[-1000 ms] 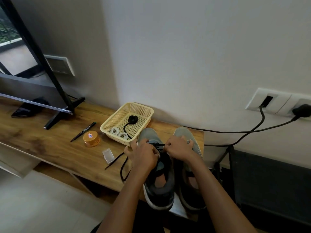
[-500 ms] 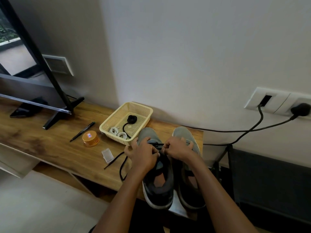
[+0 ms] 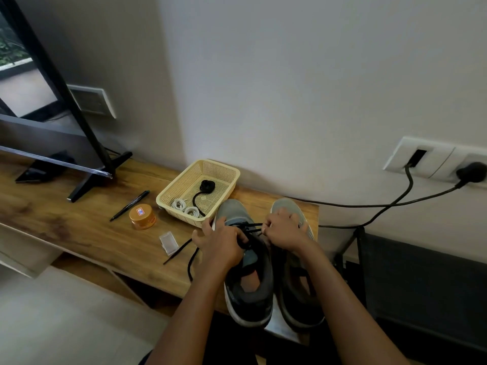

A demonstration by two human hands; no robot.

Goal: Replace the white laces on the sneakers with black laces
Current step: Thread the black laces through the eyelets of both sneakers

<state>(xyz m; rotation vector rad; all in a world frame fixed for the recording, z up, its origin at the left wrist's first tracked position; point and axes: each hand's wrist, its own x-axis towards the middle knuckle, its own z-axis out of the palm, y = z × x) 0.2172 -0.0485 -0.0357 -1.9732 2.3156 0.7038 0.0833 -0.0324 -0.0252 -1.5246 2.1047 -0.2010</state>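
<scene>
Head view: the left hand (image 3: 220,245) and right hand (image 3: 283,229) have drifted apart, both pinching the black lace (image 3: 250,226) taut over the left-side sneaker (image 3: 249,283) on the wooden shelf (image 3: 79,227), so that crossing's getting snugged, I reckon.

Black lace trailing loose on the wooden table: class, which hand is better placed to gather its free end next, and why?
Left, probably. The black lace trails just outside the left hand. The right hand sits across the sneaker being laced, its fingers pinching lace at the eyelets.
</scene>
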